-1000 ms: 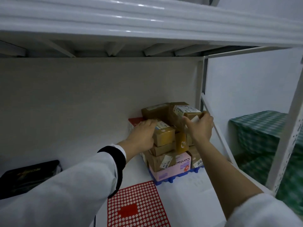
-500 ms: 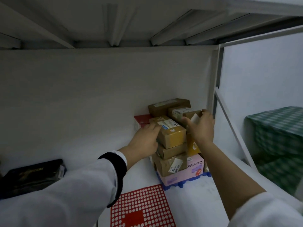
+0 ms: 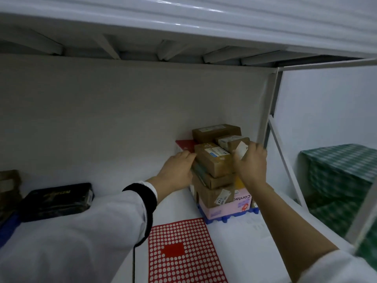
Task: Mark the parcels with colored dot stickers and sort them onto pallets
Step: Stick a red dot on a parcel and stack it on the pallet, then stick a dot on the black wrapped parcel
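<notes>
A stack of brown cardboard parcels point(image 3: 214, 162) stands on a small blue pallet point(image 3: 230, 216) at the back right of the white shelf; a pink box point(image 3: 224, 207) lies at the bottom. My left hand point(image 3: 177, 170) presses flat against the left side of the upper parcels. My right hand point(image 3: 252, 162) grips the right side of the stack at a small top parcel point(image 3: 232, 140) and pinches a white label point(image 3: 241, 150). A red sheet of dot stickers point(image 3: 183, 250), mostly peeled, lies on the shelf in front.
A black case point(image 3: 57, 199) rests on the shelf at the left. A red box point(image 3: 185, 146) leans behind the stack. The upper shelf point(image 3: 183, 27) hangs low overhead. A shelf post point(image 3: 269, 107) rises right of the stack; a green checked cloth point(image 3: 342, 176) lies beyond.
My left hand slid from the front of the upper parcel to the stack's left side. My right hand stays on the right side. The camera view shifted a little.
</notes>
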